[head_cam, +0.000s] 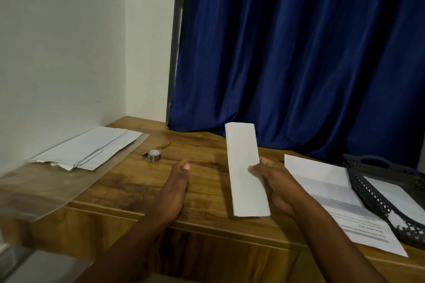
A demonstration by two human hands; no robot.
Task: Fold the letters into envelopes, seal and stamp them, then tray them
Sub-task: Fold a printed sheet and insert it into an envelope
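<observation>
My right hand point(274, 185) grips a folded white letter point(246, 167) by its right edge, thumb on the front, holding it lengthwise above the wooden table point(128, 181). My left hand point(176, 187) hovers to the left of it with fingers straight and nothing in it. A stack of white envelopes point(89, 147) lies at the far left by the wall. A small roll of stamps point(153, 154) sits between the envelopes and my hands. Printed letter sheets point(322, 188) lie at the right, beside a black perforated tray point(377, 193) that holds a white envelope point(395, 195).
A blue curtain point(299, 53) hangs behind the table, touching its back edge. A white wall point(62, 53) closes the left side. A thin pencil-like stick point(164, 145) lies behind the stamp roll. A clear plastic sheet point(46, 190) covers the table's left part.
</observation>
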